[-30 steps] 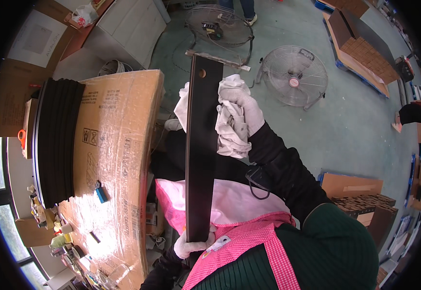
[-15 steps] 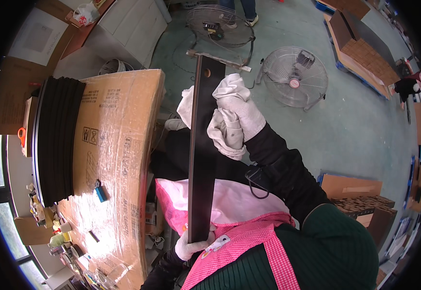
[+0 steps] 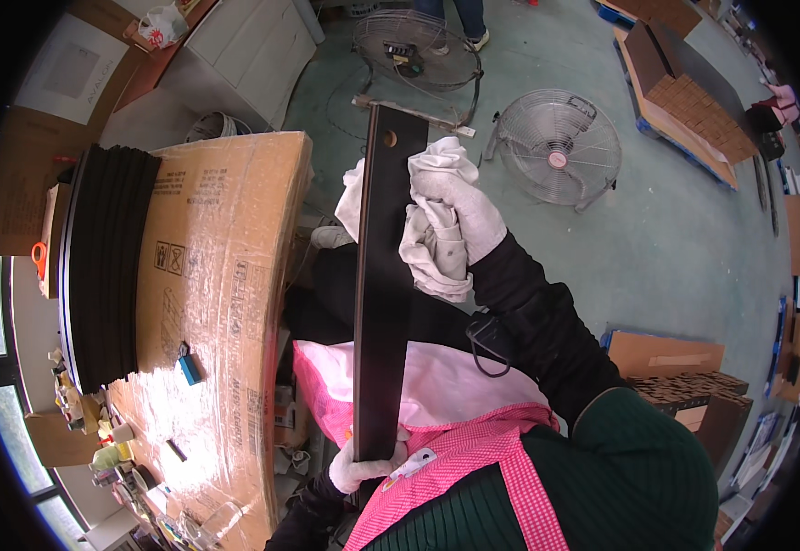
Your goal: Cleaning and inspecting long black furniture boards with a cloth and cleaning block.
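Note:
A long black board (image 3: 383,285) with a round hole near its far end stands in front of me, tilted away over my lap. My left hand (image 3: 363,468), in a white glove, is closed around the board's near end. Toward the far end, my right hand (image 3: 473,216), also gloved, grips a crumpled white cloth (image 3: 436,253) against the board's right side. Some of the cloth shows past the board's left edge. The fingers of my right hand are partly hidden in its folds.
At my left is a film-wrapped cardboard stack (image 3: 225,239) bearing a pile of black boards (image 3: 111,266) and a small blue object (image 3: 188,367). Two floor fans, one nearer (image 3: 558,147), stand ahead. Stacked boards on a pallet (image 3: 693,110) lie far right; a person's legs (image 3: 464,18) show beyond.
My right hand and the cloth have shifted very slightly to the right. The board and my left hand hold almost the same place.

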